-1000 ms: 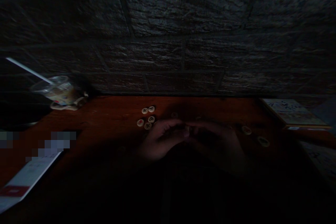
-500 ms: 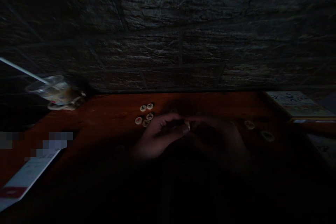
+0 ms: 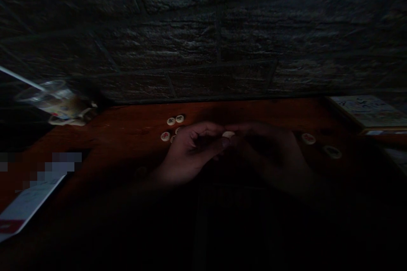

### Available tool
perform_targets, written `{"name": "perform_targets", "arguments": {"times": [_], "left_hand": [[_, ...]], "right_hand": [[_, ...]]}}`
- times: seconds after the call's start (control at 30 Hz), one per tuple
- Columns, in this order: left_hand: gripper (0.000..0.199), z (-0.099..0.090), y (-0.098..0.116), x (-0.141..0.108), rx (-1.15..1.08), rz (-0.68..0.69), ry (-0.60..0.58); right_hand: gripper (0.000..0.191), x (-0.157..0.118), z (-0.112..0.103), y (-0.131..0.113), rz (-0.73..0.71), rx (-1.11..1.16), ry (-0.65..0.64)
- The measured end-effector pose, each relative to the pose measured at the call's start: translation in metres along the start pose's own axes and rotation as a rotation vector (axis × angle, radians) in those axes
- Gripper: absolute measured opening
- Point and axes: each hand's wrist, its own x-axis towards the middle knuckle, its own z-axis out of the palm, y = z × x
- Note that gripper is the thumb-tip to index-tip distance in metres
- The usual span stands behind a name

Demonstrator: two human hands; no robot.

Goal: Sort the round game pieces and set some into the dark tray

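Near the middle, a small pale round Chinese chess piece point(image 3: 228, 134) is pinched at the fingertips where my two hands meet. My left hand point(image 3: 190, 152) is closed, its thumb and index finger on the piece. My right hand point(image 3: 270, 148) curves in from the other side, dim in shadow, fingers closed on the same piece. Beside my left hand lie two dark-marked pieces point(image 3: 171, 121) and a red-marked piece point(image 3: 165, 136); others are partly hidden behind that hand. Right of my right hand lie another red-marked piece point(image 3: 308, 138) and a dim piece point(image 3: 332, 151).
A plastic cup point(image 3: 68, 103) with a white straw stands at the left on the wooden table point(image 3: 127, 123). A flat pale sheet or card point(image 3: 28, 207) lies front left. Far right is a flat, framed patterned object point(image 3: 369, 112). A dark stone wall point(image 3: 190, 46) rises behind.
The held piece has turned and shows more of its pale surface. My hands have come closer together around it, and the view has tilted slightly down.
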Motion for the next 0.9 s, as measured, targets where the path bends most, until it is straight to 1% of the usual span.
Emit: {"name": "perform_targets", "arguments": {"times": [0.13,0.27,0.4,0.47,0.57,0.7,0.8,0.9], "left_hand": [[0.017,-0.0007,0.0018,-0.0001,0.002,0.017,0.001],[0.013,-0.0014,0.0017,-0.0016,0.001,0.040,-0.014],[0.020,-0.0002,-0.0018,-0.0023,-0.005,0.068,0.029],[0.023,0.0010,-0.0033,-0.0021,-0.001,0.100,0.042],[0.021,0.0023,-0.0046,-0.0023,-0.004,0.149,0.030],[0.024,0.0017,-0.0066,-0.0034,-0.008,0.206,0.011],[0.028,0.0007,-0.0073,-0.0041,0.025,0.231,-0.003],[0.027,0.0006,-0.0064,-0.0045,0.060,0.241,-0.013]], "right_hand": [[0.014,0.0012,0.0010,0.0002,0.023,0.029,0.013],[0.012,0.0018,0.0018,0.0032,0.113,0.102,0.013],[0.017,0.0026,0.0020,0.0023,0.189,0.166,0.013],[0.017,0.0030,0.0021,-0.0002,0.203,0.172,0.014],[0.021,0.0035,0.0019,-0.0036,0.203,0.167,0.017],[0.023,0.0042,0.0012,-0.0044,0.220,0.153,0.022],[0.025,0.0048,0.0006,-0.0029,0.257,0.187,0.004],[0.026,0.0051,0.0004,-0.0006,0.287,0.249,-0.018]]}}
